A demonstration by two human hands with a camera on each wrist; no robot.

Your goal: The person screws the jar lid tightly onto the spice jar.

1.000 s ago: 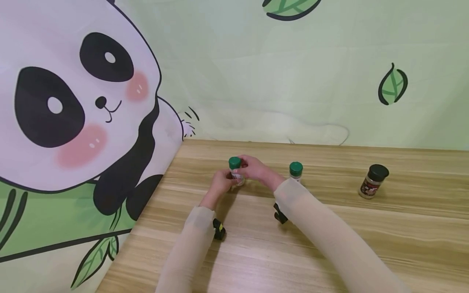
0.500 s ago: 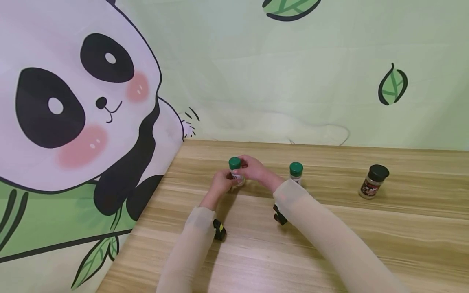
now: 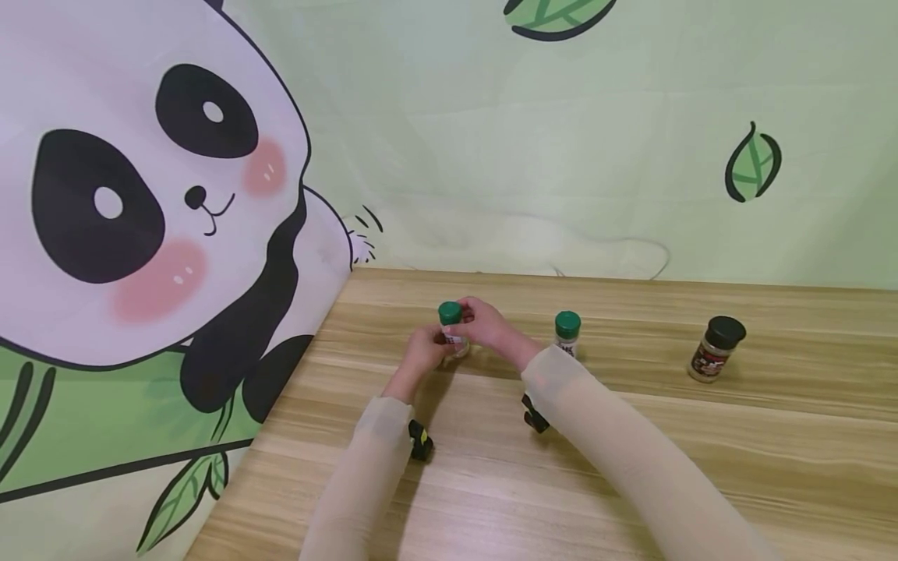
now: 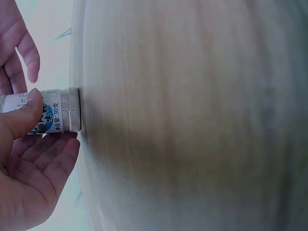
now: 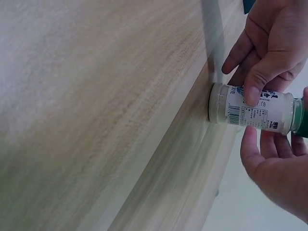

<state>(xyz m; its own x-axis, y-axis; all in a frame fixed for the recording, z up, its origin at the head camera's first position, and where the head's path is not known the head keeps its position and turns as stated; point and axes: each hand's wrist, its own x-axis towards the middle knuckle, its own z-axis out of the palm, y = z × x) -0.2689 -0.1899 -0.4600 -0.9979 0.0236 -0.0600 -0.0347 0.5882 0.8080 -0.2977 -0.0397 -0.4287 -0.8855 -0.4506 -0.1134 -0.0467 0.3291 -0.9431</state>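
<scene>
A small clear seasoning bottle with a green cap stands upright on the wooden table, towards the back left. My left hand grips its body; the thumb lies across the white label and the fingers curl behind. At the top, my right hand holds the cap from the right between thumb and fingers. In the right wrist view the left hand is above the bottle and the right hand below it, with the cap cut off by the frame edge.
A second green-capped bottle stands to the right, partly behind my right sleeve. Farther right is a black-capped jar with a dark label. A panda-print cloth hangs behind the table.
Both hands keep their hold on the bottle at the same spot. My right forearm has shifted slightly left, baring a little more of the second green-capped bottle.
</scene>
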